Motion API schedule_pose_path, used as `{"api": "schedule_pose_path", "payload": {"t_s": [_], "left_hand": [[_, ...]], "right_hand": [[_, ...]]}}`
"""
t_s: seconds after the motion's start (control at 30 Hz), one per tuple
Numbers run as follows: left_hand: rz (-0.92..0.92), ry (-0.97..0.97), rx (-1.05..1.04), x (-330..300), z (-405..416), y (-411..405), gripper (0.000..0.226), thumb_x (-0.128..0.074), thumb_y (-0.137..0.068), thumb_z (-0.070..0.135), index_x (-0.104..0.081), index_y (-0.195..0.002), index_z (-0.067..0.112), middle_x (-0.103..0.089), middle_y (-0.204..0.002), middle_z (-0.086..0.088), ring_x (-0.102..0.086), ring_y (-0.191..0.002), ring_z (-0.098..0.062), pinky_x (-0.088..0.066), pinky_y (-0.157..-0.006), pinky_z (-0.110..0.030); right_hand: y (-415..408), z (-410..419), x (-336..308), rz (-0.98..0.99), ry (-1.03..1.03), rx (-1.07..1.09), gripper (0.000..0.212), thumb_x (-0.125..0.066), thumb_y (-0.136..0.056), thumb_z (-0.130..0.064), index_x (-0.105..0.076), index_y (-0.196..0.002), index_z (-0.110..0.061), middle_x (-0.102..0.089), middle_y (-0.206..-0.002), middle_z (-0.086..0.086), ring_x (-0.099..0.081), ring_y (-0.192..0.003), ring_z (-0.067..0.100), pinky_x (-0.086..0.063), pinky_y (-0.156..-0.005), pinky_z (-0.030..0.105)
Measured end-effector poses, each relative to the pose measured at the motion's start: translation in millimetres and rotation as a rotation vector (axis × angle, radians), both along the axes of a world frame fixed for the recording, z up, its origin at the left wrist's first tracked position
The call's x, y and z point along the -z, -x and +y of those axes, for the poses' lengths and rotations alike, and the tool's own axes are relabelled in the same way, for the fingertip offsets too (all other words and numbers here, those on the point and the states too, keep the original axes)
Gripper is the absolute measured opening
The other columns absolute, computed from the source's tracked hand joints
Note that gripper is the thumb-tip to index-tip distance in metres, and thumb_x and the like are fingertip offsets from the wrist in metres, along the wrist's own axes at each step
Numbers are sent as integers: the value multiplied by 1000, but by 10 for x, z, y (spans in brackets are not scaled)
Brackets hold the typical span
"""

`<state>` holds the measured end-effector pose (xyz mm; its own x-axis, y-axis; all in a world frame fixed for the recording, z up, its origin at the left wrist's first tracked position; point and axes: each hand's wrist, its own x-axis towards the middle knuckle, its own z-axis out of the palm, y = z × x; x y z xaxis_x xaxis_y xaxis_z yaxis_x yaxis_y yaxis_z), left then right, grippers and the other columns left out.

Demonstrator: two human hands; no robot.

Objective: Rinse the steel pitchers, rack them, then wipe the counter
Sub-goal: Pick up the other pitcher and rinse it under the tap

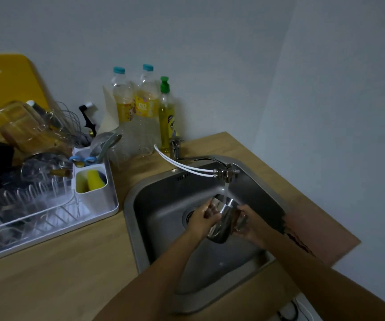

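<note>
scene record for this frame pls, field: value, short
held: shiny steel pitcher, tilted under the stream
left hand: gripping pitcher's side
right hand: on its other side
water: running from chrome faucet
location: over stainless sink
rack: white dish rack, crowded, on wooden counter
wipe: not started

A shiny silver steel pitcher over a dull grey steel sink, set in a pale wood-grain counter. White dish rack holding a yellow sponge and blue-handled scissors. Behind it, a mustard-yellow board. Two clear bottles – turquoise caps, yellow labels – beside yellow-green dish soap with a green cap, against a grey-white wall
</note>
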<state>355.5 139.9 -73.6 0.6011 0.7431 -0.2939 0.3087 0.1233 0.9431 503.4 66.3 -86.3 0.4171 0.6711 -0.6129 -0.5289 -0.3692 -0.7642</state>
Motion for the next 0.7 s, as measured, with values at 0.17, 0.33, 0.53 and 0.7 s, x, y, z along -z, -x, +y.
{"api": "schedule_pose_path", "payload": {"t_s": [0.17, 0.33, 0.53, 0.7], "left_hand": [[5, -37, -37, 24, 37, -1, 54, -57, -91, 13, -40, -141, 17, -55, -132, -11, -53, -120, -24, -43, -106, -40], [41, -181, -81, 45, 52, 10, 54, -60, -88, 14, -44, -139, 20, -57, -128, -8, -54, -115, -18, -43, -104, -34], [31, -272, -87, 99, 68, 24, 59, -59, -89, 8, -37, -142, 18, -42, -136, -13, -47, -122, -17, -43, -99, -16], [-55, -116, -114, 35, 12, -79, 69, -55, -90, 3, -24, -147, 25, -42, -145, -6, -42, -126, -13, -42, -103, -24]], "right_hand": [[35, 93, 34, 54, -50, -37, 32, -56, -88, -28, -55, -114, -9, -53, -121, 19, -56, -101, 30, -51, -75, 39], [8, 139, 25, 92, -106, -105, 24, -48, -92, -21, -56, -110, -7, -58, -107, 16, -58, -94, 26, -50, -72, 36], [-86, 267, 76, 20, -151, -69, 16, -44, -90, -4, -59, -93, -7, -60, -100, 15, -59, -92, 24, -52, -77, 32], [-312, 361, 184, -169, -136, -66, 30, -52, -84, 0, -50, -113, 5, -56, -114, 24, -58, -104, 33, -55, -74, 31]]}}
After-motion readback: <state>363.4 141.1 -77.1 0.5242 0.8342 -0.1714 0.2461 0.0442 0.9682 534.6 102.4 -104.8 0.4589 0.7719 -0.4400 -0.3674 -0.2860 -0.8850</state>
